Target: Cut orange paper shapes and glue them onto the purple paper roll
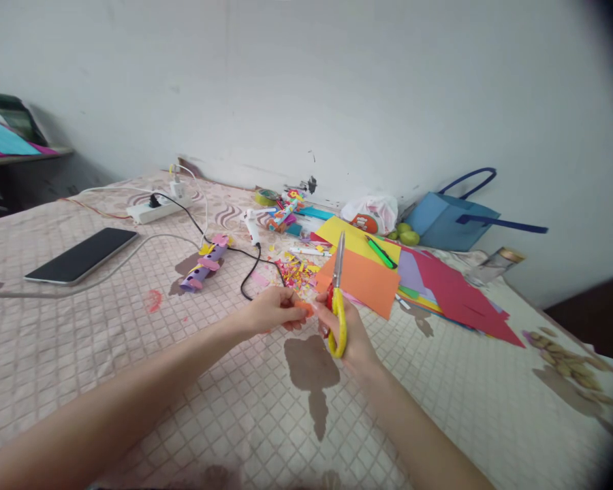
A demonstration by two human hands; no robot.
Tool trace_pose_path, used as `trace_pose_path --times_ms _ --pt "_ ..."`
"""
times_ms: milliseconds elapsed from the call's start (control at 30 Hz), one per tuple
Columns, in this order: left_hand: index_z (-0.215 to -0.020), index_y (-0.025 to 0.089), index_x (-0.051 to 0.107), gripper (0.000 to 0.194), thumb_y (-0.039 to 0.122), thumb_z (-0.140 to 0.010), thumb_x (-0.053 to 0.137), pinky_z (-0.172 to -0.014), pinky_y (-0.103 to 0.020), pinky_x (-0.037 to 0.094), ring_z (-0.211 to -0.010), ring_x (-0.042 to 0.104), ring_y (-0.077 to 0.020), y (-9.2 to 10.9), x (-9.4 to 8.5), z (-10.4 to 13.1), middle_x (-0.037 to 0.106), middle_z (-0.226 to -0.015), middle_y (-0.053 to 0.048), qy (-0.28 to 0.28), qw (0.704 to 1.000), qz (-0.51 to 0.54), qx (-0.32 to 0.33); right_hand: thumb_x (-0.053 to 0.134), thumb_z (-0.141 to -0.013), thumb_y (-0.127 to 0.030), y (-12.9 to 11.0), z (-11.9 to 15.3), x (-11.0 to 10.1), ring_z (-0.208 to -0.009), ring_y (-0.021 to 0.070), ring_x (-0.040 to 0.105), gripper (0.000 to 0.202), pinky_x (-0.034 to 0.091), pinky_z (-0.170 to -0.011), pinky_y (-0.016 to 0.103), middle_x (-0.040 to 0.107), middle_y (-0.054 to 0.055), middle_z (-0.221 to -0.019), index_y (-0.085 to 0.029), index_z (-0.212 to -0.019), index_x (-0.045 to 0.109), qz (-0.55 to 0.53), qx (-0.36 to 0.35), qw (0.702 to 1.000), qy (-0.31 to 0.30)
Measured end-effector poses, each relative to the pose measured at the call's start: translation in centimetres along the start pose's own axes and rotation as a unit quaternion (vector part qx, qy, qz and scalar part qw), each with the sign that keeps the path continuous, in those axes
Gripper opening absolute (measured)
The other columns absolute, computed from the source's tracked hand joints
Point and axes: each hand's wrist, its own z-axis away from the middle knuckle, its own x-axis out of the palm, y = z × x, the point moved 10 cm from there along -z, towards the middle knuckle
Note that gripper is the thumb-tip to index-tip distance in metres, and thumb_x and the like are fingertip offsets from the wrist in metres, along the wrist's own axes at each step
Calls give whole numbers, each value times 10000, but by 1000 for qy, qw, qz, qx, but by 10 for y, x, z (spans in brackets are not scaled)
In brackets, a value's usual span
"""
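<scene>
My left hand [278, 308] is closed on a small piece of orange paper [305, 309], just above the quilted cloth. Beside it, my right hand [348, 327] is closed round the scissors [338, 299], which have a yellow and red handle and blades pointing up and away. The right fingertips meet the edge of the orange piece; how firmly they pinch it I cannot tell. Behind the right hand lies an orange sheet [370, 286] on a yellow sheet [351, 238], with a green cutter [381, 252] on top. Small paper scraps [301, 271] lie heaped beyond my hands.
On the left are a tablet [84, 255], a power strip [158, 208] and a purple decorated tube [204, 265]. A white glue gun [252, 226] with a black cord stands at the back. Red sheets [464, 296], a blue bag [452, 219] and a glass jar [495, 265] lie right.
</scene>
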Motion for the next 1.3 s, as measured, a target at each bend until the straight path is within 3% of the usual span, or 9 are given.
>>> trace_pose_path --times_ms 133,233,300,400,467,600,767,1067,1300 --pt "-628 134 555 245 340 -646 686 -490 -202 459 -508 584 -106 1 -7 -2 621 -557 -24 31 999 21 20 685 -638 -338 4 -1 -2 -458 62 412 303 350 -417 189 479 -62 -635 -194 -814 483 4 11 1000 16" --pt "-656 137 562 250 350 -648 692 -526 -211 475 -546 591 -104 -5 -13 -2 633 -596 -28 79 994 80 17 664 -664 -320 6 -2 -3 -481 66 418 275 360 -426 186 489 -49 -655 -188 -832 491 -1 -1 1000 19" --pt "-684 137 571 249 344 -642 702 -542 -210 478 -586 596 -104 -11 -10 -3 647 -657 -36 80 989 124 3 662 -673 -319 6 -2 -3 -492 68 428 273 361 -427 183 499 -42 -672 -189 -841 491 -5 -10 1000 24" --pt "-679 125 585 239 315 -626 721 -551 -208 477 -593 592 -99 -14 -9 -3 652 -697 -47 81 981 174 -9 646 -701 -357 3 -1 -1 -459 59 410 274 353 -416 184 512 -39 -674 -192 -843 479 -15 -18 1000 13" --pt "-677 118 590 231 293 -620 730 -575 -212 484 -594 598 -99 -11 -19 -2 649 -697 -46 111 973 203 2 587 -754 -413 0 1 4 -421 54 387 260 336 -400 189 508 -41 -643 -192 -824 469 -6 -24 1000 -10" --pt "-714 117 591 194 259 -657 710 -630 -223 494 -627 618 -109 4 -40 0 656 -701 -53 156 952 261 41 439 -830 -503 1 5 13 -401 73 395 319 337 -406 202 434 -60 -523 -191 -761 451 81 -24 995 -61" --pt "-755 116 595 179 277 -715 663 -683 -232 495 -679 631 -119 19 -54 6 667 -742 -65 184 933 292 98 436 -814 -535 6 9 16 -417 80 409 350 354 -408 202 404 -61 -534 -192 -742 450 212 -19 975 -65" --pt "-749 130 591 196 315 -718 648 -701 -265 499 -730 608 -125 29 -57 15 631 -771 -28 224 919 279 164 459 -804 -464 -4 15 26 -477 96 416 292 322 -414 201 442 -34 -575 -197 -691 424 318 -54 944 -65" --pt "-725 146 586 199 329 -695 657 -704 -269 493 -707 596 -115 27 -54 18 622 -748 -8 236 914 291 153 485 -783 -459 -5 15 26 -446 96 392 282 295 -402 207 430 -41 -550 -205 -669 437 297 -54 952 -57"
